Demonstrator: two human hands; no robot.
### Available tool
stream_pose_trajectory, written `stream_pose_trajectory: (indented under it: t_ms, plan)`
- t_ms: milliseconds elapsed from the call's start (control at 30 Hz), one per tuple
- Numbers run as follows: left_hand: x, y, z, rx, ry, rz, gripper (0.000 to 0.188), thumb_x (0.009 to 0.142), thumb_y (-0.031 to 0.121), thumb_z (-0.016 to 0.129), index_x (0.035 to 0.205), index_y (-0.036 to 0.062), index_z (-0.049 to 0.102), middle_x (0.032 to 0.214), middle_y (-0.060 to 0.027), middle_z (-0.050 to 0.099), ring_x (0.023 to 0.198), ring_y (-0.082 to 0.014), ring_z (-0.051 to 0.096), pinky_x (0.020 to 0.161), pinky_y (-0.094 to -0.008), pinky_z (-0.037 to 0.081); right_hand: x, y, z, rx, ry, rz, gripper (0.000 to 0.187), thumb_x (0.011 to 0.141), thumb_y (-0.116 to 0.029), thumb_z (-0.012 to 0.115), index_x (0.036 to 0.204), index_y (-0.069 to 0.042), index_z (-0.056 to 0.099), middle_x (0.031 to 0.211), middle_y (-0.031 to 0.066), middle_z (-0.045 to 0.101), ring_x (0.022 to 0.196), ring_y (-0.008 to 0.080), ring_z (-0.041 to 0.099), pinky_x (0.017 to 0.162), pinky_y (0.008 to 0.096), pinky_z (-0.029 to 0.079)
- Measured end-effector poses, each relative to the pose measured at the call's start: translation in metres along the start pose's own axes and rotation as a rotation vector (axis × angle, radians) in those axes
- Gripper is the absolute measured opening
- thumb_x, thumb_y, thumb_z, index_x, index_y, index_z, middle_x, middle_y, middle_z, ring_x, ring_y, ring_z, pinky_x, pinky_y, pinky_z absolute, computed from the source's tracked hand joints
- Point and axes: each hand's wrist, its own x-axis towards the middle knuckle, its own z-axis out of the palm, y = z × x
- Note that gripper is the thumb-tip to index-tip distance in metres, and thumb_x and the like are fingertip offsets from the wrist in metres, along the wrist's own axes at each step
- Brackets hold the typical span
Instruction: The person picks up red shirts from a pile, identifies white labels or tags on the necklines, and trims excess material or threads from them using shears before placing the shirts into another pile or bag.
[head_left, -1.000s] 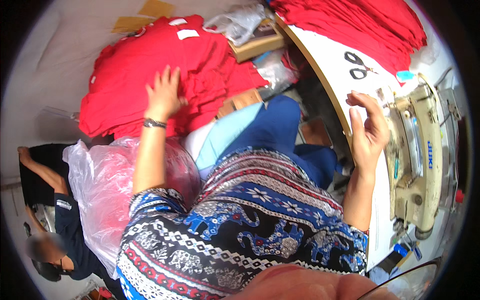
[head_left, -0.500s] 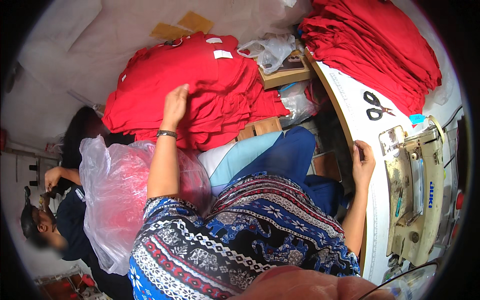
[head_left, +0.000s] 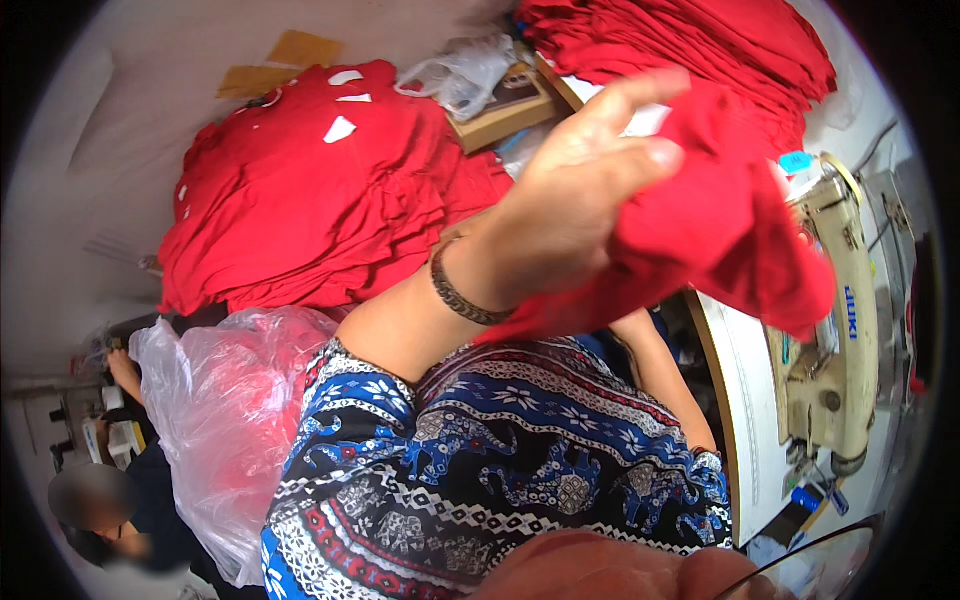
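My left hand [head_left: 575,195], with a dark bracelet at the wrist, is raised close to the camera and grips a red cloth piece [head_left: 735,235] between thumb and fingers. The cloth hangs over the white table edge [head_left: 735,370], just left of the cream sewing machine [head_left: 840,330]. My right forearm [head_left: 665,375] reaches up under the cloth, which hides my right hand. Behind my left arm, at the left, lies a big pile of red garments [head_left: 300,200] with white labels.
A stack of folded red pieces [head_left: 700,45] lies at the top right. A cardboard box [head_left: 505,115] with a clear plastic bag [head_left: 460,70] sits between the piles. A plastic sack of red cloth [head_left: 230,400] stands at my left. Another person [head_left: 110,500] sits lower left.
My left hand has left the red pile and swung up and to the right with a red piece in it. My right hand, near the table edge before, is now covered by the cloth.
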Motion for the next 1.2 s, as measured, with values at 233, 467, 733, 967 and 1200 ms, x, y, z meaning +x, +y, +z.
stream_pose_trajectory:
  t_ms: [233,467,733,967,1200]
  plan:
    - [-0.012,-0.026,0.009,0.443,0.075,0.304,0.042,0.093,0.006,0.050,0.134,-0.0048,0.044,0.123,-0.0155,0.058,0.114,-0.0207,0.056,0.100,-0.0347,0.043,0.013,-0.044,-0.076,-0.400,0.129,-0.095,0.056,0.087,-0.033,0.065,0.132,-0.001,0.050,0.133,0.0214,0.052,0.121,0.0285,0.052,0.102,0.0386,0.039]
    - [-0.046,0.019,-0.011,1.357,0.434,0.716,0.047,0.093,0.003,0.046,0.138,-0.0055,0.039,0.132,-0.0190,0.053,0.121,-0.0250,0.053,0.104,-0.0389,0.042,0.077,-0.100,-0.084,-0.752,-0.058,0.098,0.069,0.087,-0.045,0.063,0.134,0.002,0.046,0.136,0.0244,0.049,0.128,0.0329,0.047,0.109,0.0412,0.032]
    - [-0.123,-0.035,-0.144,0.360,0.961,0.290,0.056,0.089,-0.010,0.039,0.144,-0.0003,0.031,0.102,-0.0103,0.059,0.088,-0.0153,0.062,0.085,-0.0340,0.055,0.002,0.115,0.031,-0.376,-0.302,-0.122,0.101,0.078,-0.061,0.066,0.146,0.002,0.026,0.148,0.0242,0.033,0.140,0.0373,0.029,0.112,0.0543,0.022]
    - [-0.066,-0.064,-0.090,0.340,0.702,0.217,0.055,0.090,-0.006,0.051,0.142,0.0041,0.038,0.082,-0.0002,0.060,0.078,-0.0083,0.062,0.076,-0.0275,0.058,0.024,0.033,0.057,-0.449,0.115,-0.251,0.061,0.078,-0.041,0.069,0.126,-0.008,0.053,0.124,0.0205,0.055,0.115,0.0376,0.052,0.092,0.0598,0.039]
    - [-0.027,-0.035,-0.058,0.335,0.440,0.449,0.060,0.090,-0.007,0.053,0.145,0.0018,0.031,0.095,-0.0087,0.064,0.087,-0.0149,0.065,0.083,-0.0320,0.057,0.048,0.002,-0.028,-0.310,0.556,-0.419,0.029,0.076,-0.003,0.059,0.104,0.000,0.065,0.092,0.0162,0.068,0.085,0.0289,0.067,0.078,0.0364,0.052]
